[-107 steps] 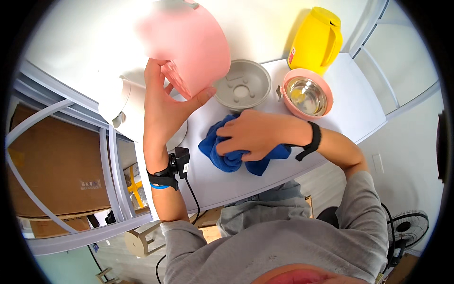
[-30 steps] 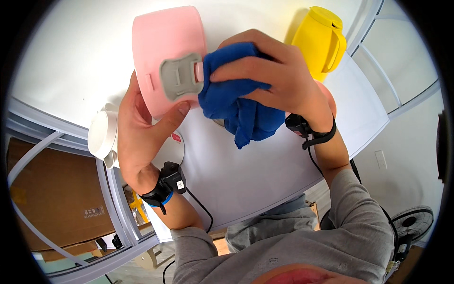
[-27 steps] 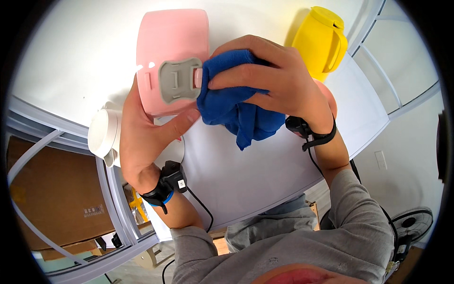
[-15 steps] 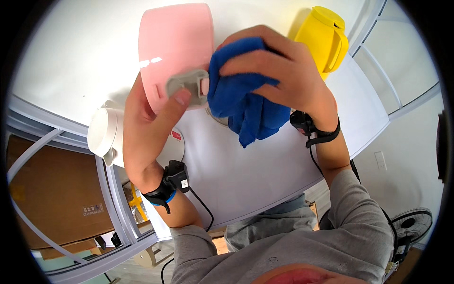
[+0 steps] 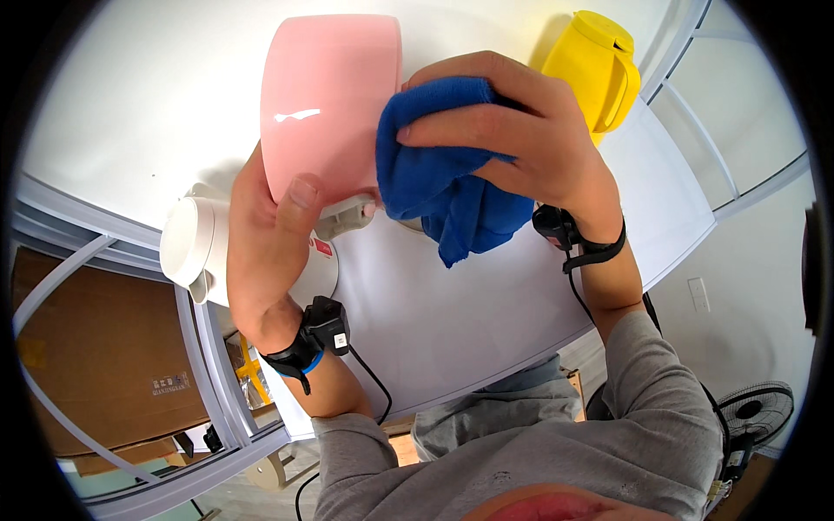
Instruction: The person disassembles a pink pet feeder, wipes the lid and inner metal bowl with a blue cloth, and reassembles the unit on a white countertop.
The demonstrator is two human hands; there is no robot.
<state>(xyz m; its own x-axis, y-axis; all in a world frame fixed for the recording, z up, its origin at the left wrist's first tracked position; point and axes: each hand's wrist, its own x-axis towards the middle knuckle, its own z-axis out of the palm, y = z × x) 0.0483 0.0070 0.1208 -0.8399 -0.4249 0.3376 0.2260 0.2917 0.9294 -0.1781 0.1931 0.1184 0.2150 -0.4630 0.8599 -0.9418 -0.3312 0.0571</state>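
My left hand point(image 5: 274, 234) is closed on a glossy pink container point(image 5: 330, 95) with rounded sides, its thumb lying on the pink wall. A grey plastic fitting point(image 5: 346, 217) shows at the container's near lower edge, partly turned out of sight. In my right hand point(image 5: 543, 139) is a bunched blue cloth point(image 5: 443, 174), gripped between bent fingers and pressed at the container's right side. Loose folds of the cloth hang below the fingers. Something pale shows in part behind the cloth; I cannot make out what it is.
A white jug point(image 5: 195, 243) lies on the white table point(image 5: 452, 330), partly behind my left hand. At the far right stands a yellow jug point(image 5: 586, 69) with a handle. Cables run from the black wrist devices. A brown cardboard box point(image 5: 104, 347) is at left, a fan point(image 5: 754, 412) at lower right.
The pink container has been turned in my left hand, so the grey fitting has rolled down and under. My left thumb now rests on the pink wall. The cloth has shifted slightly.
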